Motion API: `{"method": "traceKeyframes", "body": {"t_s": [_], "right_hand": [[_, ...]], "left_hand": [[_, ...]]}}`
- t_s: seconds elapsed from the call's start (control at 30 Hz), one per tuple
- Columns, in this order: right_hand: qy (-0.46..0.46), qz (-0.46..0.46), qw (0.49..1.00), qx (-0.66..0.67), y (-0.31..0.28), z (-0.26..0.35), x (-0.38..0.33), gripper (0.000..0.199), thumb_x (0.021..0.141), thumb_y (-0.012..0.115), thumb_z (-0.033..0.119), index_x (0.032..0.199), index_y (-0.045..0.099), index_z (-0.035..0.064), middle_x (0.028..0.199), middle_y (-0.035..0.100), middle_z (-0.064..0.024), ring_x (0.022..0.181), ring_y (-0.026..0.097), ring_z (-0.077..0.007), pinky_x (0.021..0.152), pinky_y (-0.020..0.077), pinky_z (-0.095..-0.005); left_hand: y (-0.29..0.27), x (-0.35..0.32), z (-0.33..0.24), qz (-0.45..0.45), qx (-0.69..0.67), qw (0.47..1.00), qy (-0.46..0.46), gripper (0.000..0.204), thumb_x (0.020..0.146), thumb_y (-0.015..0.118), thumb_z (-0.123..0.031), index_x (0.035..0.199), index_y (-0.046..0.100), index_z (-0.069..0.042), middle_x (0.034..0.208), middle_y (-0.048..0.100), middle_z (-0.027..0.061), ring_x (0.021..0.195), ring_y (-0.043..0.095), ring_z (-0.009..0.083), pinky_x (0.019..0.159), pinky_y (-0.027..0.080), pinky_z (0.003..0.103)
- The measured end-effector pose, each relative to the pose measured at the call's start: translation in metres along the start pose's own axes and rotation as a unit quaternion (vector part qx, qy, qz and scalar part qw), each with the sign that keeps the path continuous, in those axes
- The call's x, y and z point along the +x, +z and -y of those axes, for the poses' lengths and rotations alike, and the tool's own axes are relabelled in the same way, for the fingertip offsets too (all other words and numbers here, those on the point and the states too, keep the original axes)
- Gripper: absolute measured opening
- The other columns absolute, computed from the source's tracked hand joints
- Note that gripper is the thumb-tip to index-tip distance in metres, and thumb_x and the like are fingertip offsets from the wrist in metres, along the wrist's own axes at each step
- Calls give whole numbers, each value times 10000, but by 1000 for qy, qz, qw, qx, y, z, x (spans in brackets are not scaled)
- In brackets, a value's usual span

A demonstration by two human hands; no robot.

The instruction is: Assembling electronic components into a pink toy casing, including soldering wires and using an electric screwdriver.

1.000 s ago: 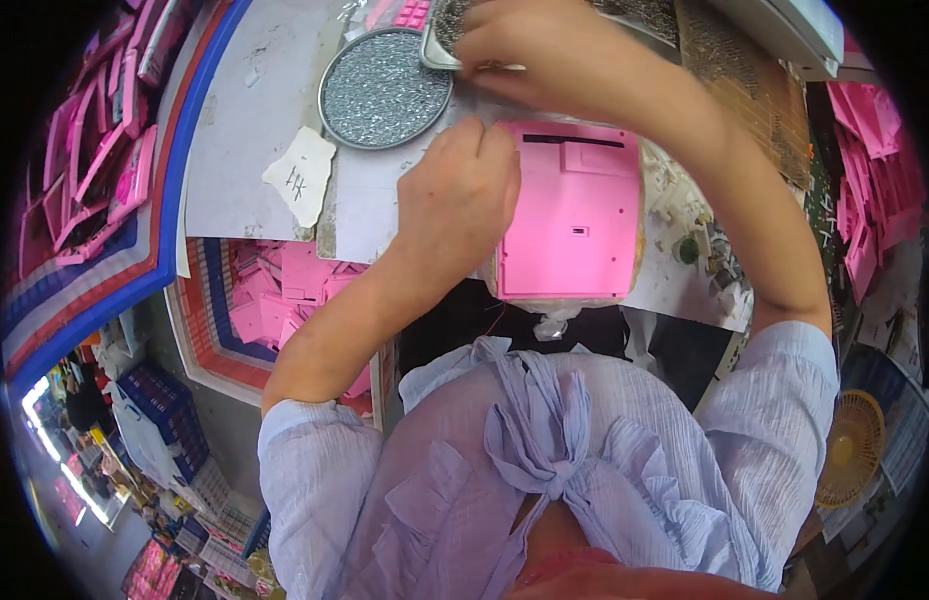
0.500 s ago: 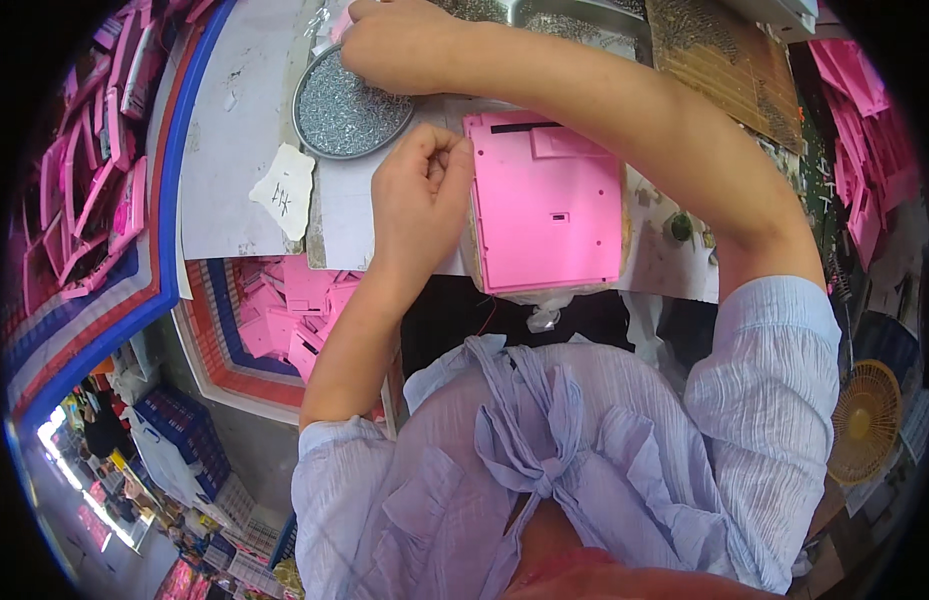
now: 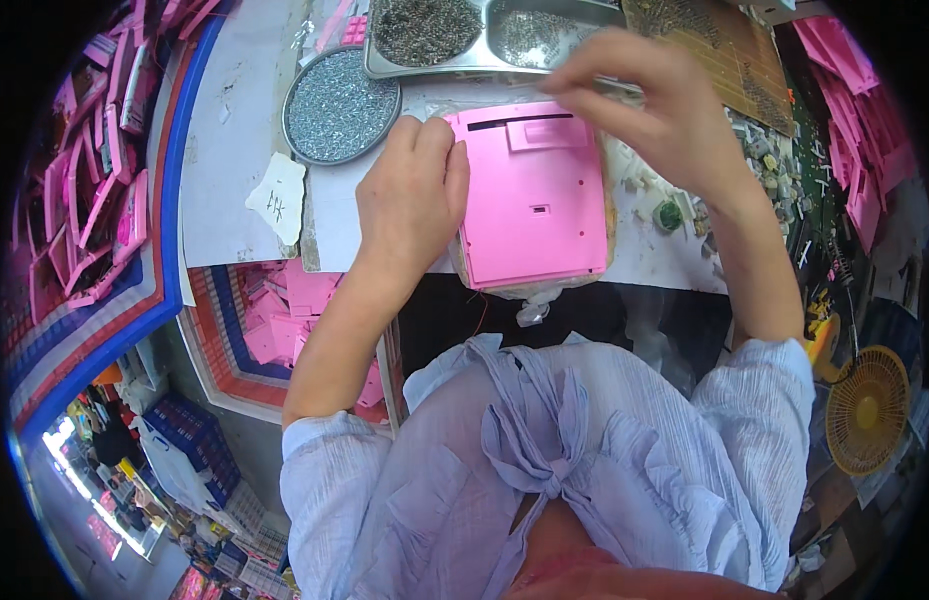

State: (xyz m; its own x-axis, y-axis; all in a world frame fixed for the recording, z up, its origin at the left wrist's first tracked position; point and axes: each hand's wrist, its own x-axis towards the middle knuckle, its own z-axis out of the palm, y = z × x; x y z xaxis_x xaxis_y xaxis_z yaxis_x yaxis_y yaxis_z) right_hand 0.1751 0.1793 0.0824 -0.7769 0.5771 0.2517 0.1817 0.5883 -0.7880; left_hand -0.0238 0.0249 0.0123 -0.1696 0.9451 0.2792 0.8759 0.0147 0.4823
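Observation:
A pink plastic panel [image 3: 532, 235] lies in front of me on a pale pad. It has small holes, a raised rectangular block and a dark slot along its far edge. My left hand [image 3: 412, 190] is closed, its fingers curled and its thumb against the panel's far left corner; whatever is inside the fingers is hidden. Above the panel's far right corner hovers my right hand [image 3: 659, 110], thumb and forefinger pinched together. Anything between those tips is too small to make out. Beside my left hand stands a round metal dish [image 3: 342, 105] full of small silvery parts.
A divided metal tray [image 3: 489, 65] with small metal pieces is at the far side. Torn white card [image 3: 279, 198] lies at left. Pink parts fill a lined crate [image 3: 214, 365] below and a larger bin [image 3: 169, 200] at left. A yellow fan [image 3: 866, 412] stands at right.
My right hand has come back from the round dish, moving right and nearer to hang over the panel's far right corner. My left hand stays closed by the panel's left edge.

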Motion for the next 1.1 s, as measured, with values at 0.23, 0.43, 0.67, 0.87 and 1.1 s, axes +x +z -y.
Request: {"method": "traceKeyframes", "body": {"t_s": [0.23, 0.43, 0.67, 0.87, 1.1], "right_hand": [[82, 10, 996, 16, 7, -18, -75, 157, 824, 733, 93, 954, 767, 11, 864, 732, -132, 832, 676, -296, 819, 541, -382], [101, 29, 994, 22, 9, -10, -73, 151, 809, 727, 78, 944, 767, 24, 898, 739, -101, 886, 681, -242, 840, 534, -351], [155, 22, 986, 50, 14, -13, -72, 137, 813, 744, 77, 941, 766, 33, 875, 732, -78, 865, 685, -215, 809, 539, -325], [13, 21, 997, -71, 22, -19, -71, 86, 822, 763, 103, 896, 746, 62, 846, 695, -74, 900, 620, -275, 796, 517, -381], [-85, 11, 982, -169, 25, -26, -73, 99, 812, 784, 87, 907, 756, 88, 874, 690, -45, 902, 587, -278, 798, 501, -370]], "left_hand": [[-10, 2, -1, 40, -21, 999, -9, 110, 936, 663, -156, 976, 615, -66, 880, 584, 131, 774, 636, 360, 664, 508, 458], [-23, 2, 6, 30, -133, 989, -52, 89, 926, 683, -99, 915, 646, -20, 797, 589, 99, 651, 569, 241, 591, 447, 365], [-32, -25, 5, -1, -196, 978, -73, 89, 886, 715, -24, 855, 639, 11, 754, 574, 77, 601, 509, 169, 560, 404, 310], [-18, -33, -29, 22, -185, 981, 47, 143, 841, 746, -33, 950, 654, -35, 862, 631, 110, 749, 633, 305, 668, 508, 399], [2, -23, -50, 82, -150, 973, 158, 179, 814, 801, -85, 973, 720, -73, 926, 684, 101, 848, 675, 287, 776, 526, 372]]}}
